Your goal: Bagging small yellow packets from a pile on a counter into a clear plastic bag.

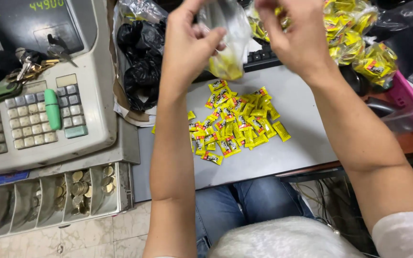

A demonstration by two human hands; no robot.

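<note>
Grip's on: my left hand (187,45) pinches one side of a small clear plastic bag (229,36), my right hand (297,33) closes on the other, and the bag hangs between them above the counter (292,91). A few yellow candies sit at the bag's bottom. Right under it, a loose heap of yellow wrapped candies (233,126) spreads on the grey surface. Behind my right wrist, filled candy bags (359,43) pile up. Black plastic bags (142,62) lie just left of my forearm. Further left stands the cash register (48,95), its coin drawer (53,196) open.
</note>
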